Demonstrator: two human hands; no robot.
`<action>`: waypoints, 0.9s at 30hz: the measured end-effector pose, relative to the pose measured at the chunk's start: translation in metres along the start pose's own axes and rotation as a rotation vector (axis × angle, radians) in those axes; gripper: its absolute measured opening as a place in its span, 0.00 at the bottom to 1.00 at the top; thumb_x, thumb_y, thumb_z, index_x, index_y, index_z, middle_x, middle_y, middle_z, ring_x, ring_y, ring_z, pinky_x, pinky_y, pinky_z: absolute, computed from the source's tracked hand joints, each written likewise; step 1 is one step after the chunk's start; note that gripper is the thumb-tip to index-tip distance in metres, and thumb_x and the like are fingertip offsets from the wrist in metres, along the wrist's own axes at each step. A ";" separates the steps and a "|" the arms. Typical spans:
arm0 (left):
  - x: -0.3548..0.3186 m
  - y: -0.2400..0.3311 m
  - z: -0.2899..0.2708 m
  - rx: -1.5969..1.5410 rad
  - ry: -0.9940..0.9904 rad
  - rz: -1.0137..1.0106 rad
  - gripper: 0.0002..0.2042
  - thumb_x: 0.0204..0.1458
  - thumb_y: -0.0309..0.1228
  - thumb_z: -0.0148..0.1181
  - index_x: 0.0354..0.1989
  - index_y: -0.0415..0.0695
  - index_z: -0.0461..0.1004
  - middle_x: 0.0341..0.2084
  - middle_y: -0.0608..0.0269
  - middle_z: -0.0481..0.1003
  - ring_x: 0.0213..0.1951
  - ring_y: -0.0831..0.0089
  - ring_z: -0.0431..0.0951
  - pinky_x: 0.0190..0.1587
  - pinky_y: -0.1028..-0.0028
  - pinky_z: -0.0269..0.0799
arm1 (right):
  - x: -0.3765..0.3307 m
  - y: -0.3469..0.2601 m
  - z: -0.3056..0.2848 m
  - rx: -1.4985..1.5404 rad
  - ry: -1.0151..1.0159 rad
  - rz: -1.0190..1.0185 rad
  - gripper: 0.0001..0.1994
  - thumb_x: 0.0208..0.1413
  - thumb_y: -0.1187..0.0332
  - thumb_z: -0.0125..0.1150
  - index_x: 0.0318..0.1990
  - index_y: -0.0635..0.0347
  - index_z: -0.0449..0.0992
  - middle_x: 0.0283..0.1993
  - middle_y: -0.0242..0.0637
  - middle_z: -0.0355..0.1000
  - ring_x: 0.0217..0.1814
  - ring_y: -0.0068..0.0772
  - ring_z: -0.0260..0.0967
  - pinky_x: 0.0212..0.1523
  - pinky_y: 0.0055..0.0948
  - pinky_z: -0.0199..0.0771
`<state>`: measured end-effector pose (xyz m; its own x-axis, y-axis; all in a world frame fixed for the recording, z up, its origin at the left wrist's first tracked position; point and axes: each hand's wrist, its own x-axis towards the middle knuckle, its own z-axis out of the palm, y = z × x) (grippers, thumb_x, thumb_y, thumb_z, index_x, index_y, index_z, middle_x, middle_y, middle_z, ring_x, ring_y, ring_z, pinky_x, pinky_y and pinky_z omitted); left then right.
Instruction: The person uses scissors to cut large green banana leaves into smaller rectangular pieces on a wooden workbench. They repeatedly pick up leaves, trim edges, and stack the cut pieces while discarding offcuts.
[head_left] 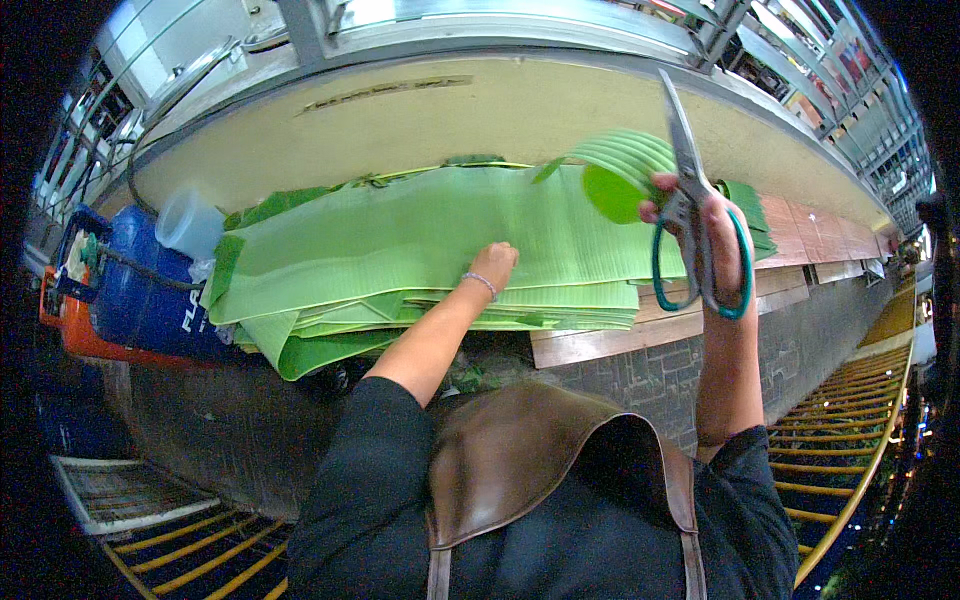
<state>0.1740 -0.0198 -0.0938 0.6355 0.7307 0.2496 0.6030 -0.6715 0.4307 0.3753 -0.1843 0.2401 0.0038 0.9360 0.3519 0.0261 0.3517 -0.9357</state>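
A thick stack of long green banana leaves (400, 240) lies across a wooden counter (600, 340). My left hand (493, 264) rests flat on the top leaf near the stack's middle, a thin bracelet on the wrist. My right hand (705, 240) is raised at the stack's right end. It grips a pair of scissors (695, 215) with teal handles, blades shut and pointing up, together with a fanned bundle of round green leaf pieces (625, 170).
A blue gas cylinder (150, 300) and an orange one (75, 330) stand at the left, with a pale plastic cup (188, 222) beside them. A cream wall (450, 110) runs behind the leaves. Yellow grating (860, 420) lies at floor level to the right.
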 end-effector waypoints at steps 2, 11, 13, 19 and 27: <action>-0.021 -0.014 -0.021 -0.102 0.042 -0.048 0.04 0.46 0.23 0.53 0.26 0.41 0.75 0.29 0.49 0.75 0.35 0.52 0.76 0.39 0.59 0.73 | 0.028 0.002 0.040 -0.068 -0.092 0.054 0.26 0.60 0.52 0.48 0.51 0.71 0.71 0.45 0.43 0.73 0.45 0.33 0.72 0.50 0.29 0.68; -0.112 0.003 -0.096 -0.683 -0.033 -0.355 0.09 0.47 0.22 0.58 0.38 0.40 0.74 0.31 0.58 0.76 0.35 0.68 0.79 0.32 0.69 0.75 | 0.153 0.097 0.287 0.034 -0.396 -0.225 0.19 0.48 0.53 0.67 0.34 0.61 0.78 0.34 0.38 0.73 0.38 0.28 0.69 0.41 0.30 0.69; -0.115 -0.001 -0.105 -1.117 -0.006 -0.411 0.18 0.47 0.21 0.57 0.50 0.38 0.68 0.35 0.63 0.76 0.36 0.74 0.78 0.31 0.74 0.76 | 0.154 0.115 0.334 0.123 -0.323 -0.434 0.21 0.43 0.49 0.70 0.24 0.61 0.77 0.25 0.38 0.72 0.27 0.32 0.68 0.30 0.34 0.67; -0.153 -0.103 -0.165 -1.335 0.390 -0.449 0.16 0.59 0.32 0.52 0.53 0.41 0.65 0.45 0.62 0.73 0.42 0.72 0.75 0.44 0.71 0.73 | 0.073 0.193 0.320 -0.274 -0.507 -0.061 0.25 0.47 0.44 0.64 0.35 0.62 0.79 0.34 0.46 0.73 0.42 0.42 0.69 0.44 0.38 0.69; -0.184 -0.059 -0.166 -0.048 0.182 -0.179 0.13 0.38 0.29 0.69 0.35 0.45 0.79 0.38 0.56 0.75 0.43 0.58 0.73 0.46 0.65 0.71 | -0.078 0.216 0.221 -0.158 -0.129 0.788 0.23 0.58 0.49 0.55 0.51 0.58 0.75 0.30 0.35 0.72 0.35 0.24 0.70 0.37 0.26 0.70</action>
<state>-0.0588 -0.0941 -0.0214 0.4203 0.8506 0.3159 0.6718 -0.5257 0.5219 0.1594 -0.1787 0.0051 -0.0352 0.9053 -0.4233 0.2051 -0.4080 -0.8897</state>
